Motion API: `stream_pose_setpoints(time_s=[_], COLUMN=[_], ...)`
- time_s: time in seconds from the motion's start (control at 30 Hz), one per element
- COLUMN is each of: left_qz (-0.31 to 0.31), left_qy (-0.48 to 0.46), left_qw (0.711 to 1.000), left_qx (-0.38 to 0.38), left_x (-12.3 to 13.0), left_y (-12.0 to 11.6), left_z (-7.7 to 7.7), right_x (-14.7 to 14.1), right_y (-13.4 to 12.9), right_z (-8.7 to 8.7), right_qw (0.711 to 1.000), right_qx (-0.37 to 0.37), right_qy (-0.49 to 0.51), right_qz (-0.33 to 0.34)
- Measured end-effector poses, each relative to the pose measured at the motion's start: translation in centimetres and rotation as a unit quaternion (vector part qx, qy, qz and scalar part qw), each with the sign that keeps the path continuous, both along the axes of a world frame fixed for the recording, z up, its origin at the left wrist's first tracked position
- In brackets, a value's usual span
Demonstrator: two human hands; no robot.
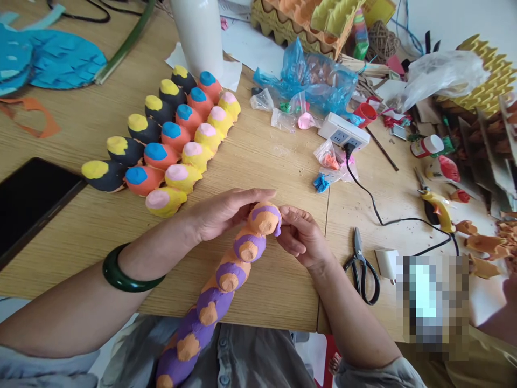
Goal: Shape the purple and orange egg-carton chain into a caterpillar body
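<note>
On my far left I see a blue cut-paper shape (60, 59) and an orange cut-out outline (32, 116) lying on the wooden table (278, 178), with a dark tablet (32, 205) along the edge. Next come three painted egg-carton strips (175, 134) side by side: black cups tipped yellow, orange tipped blue, yellow tipped pink. A white bottle (197, 32) stands just behind them. A green bangle (133, 268) circles the left wrist, and the left hand (226, 213) curves over the top of the purple-and-orange egg-carton strip (230, 275), fingers stretched out; I can't tell from here whether it is bearing down or only resting there. The right hand (301, 237) is closed with its fingers curled against the strip's top cup, pinching the purple rim. That strip sits between both hands, its length running down over the table edge toward the person's grey shirt (242, 361). Right of the hands, black-handled scissors (361, 269) lie near a white charger (386, 264), and a white power strip (343, 131) sits farther up, with a blue plastic bag (311, 78) behind it. A black cable (375, 207) runs from the power strip across the table. Farther right lies a yellow glue gun (438, 210), beside a blurred patch I can't make out.
</note>
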State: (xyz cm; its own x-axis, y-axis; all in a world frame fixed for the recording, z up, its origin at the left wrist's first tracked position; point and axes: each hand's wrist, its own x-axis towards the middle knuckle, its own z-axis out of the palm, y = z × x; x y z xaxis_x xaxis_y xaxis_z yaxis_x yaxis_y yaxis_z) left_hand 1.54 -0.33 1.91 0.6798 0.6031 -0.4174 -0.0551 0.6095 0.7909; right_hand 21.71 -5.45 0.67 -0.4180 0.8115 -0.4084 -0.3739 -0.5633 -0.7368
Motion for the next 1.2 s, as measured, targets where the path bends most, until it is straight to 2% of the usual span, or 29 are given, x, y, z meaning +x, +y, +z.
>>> stream_pose_setpoints(time_s=[0.1,0.23,0.5,0.63,0.77,0.87,1.2], left_qz=[-0.018,-0.055,-0.026,0.012,0.02,0.012,0.061], left_qy=[-0.014,-0.038,-0.059,-0.024,0.028,0.066,0.064], left_qw=[0.999,0.998,0.998,0.998,0.99,0.981,0.98], left_qx=[-0.033,-0.013,-0.014,0.058,0.138,0.181,0.178], left_x=[-0.3,-0.6,-0.3,-0.1,0.0,0.0,-0.3], left_y=[0.1,0.2,0.2,-0.1,-0.5,-0.7,0.1], left_z=[0.2,0.2,-0.5,0.0,0.7,0.8,-0.1], right_x=[0.0,0.1,0.6,0.6,0.3,0.0,0.1], right_y=[0.1,0.2,0.7,0.9,0.7,0.5,0.8], right_z=[0.1,0.2,-0.5,-0.7,-0.6,-0.4,-0.1], right_qw=[1.0,1.0,0.998,0.997,0.993,0.993,0.993], right_qx=[0.002,0.0,-0.002,-0.016,-0.027,-0.011,-0.006], right_qy=[0.013,0.011,0.06,0.041,0.011,-0.001,0.004], right_qz=[-0.002,-0.012,-0.015,-0.056,-0.117,-0.114,-0.115])
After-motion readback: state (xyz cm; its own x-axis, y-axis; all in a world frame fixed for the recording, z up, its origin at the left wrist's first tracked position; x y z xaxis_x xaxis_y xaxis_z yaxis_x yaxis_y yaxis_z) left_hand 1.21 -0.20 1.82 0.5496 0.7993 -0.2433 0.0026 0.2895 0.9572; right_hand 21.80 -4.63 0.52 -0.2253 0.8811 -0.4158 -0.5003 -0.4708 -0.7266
